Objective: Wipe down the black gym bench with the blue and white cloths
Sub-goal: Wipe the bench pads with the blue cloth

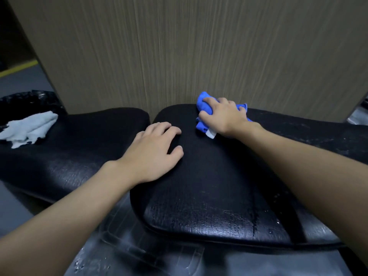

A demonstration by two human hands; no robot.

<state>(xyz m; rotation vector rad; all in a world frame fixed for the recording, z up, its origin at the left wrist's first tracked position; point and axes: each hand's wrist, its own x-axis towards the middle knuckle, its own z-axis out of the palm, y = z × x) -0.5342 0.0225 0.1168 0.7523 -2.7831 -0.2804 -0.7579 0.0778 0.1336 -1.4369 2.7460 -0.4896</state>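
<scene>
My right hand [223, 116] gripped the bunched blue cloth [205, 103] at the bench's [199, 196] far edge, so the pad's length ran back toward me. My left hand [153, 150] lay flat and empty beside it. The white cloth [29, 127] sat well left, nearer that hand.
</scene>
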